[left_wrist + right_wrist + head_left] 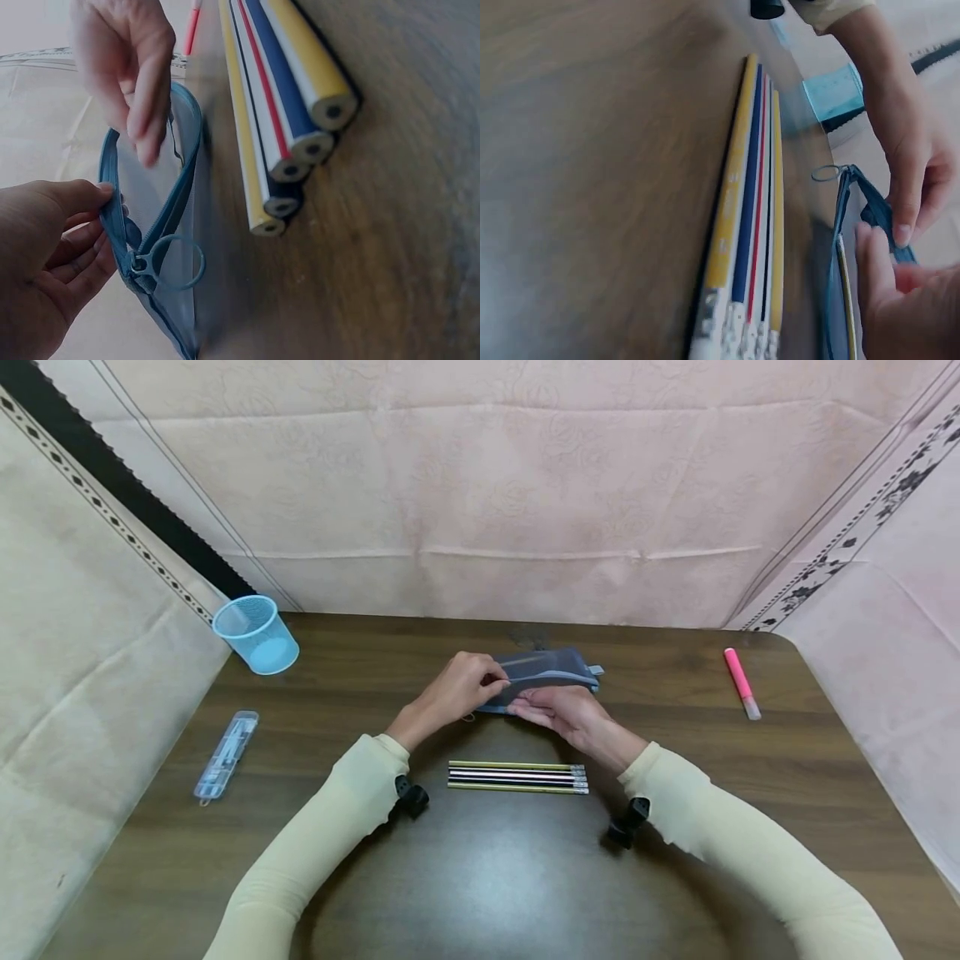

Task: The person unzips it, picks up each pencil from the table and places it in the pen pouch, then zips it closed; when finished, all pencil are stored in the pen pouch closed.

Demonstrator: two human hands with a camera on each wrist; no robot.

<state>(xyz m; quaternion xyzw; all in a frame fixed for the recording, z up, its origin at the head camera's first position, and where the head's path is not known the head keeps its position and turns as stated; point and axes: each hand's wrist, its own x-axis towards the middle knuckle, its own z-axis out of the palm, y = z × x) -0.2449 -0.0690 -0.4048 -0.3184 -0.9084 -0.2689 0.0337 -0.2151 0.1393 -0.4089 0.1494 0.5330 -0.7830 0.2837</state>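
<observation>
A see-through pencil pouch (pixel 551 667) with a blue zip edge (pixel 111 169) lies at the table's middle back, its mouth unzipped. My left hand (pixel 467 683) pinches one edge of that mouth between thumb and fingers. Over the opening is my right hand (pixel 564 708), its fingers extended and holding nothing that I can see. A ring-shaped zip pull (pixel 180 262) hangs at the near end of the zip. In the right wrist view a pencil (pixel 847 300) shows along the pouch's inside. Several striped pencils (pixel 517 777) lie side by side in front of the pouch.
On the left of the table stands a light blue cup (pixel 258 635), tilted in view, with a clear blue slim case (pixel 227 755) below it. A pink marker (pixel 741 683) lies at the right. Cloth (pixel 487 485) hangs behind the table.
</observation>
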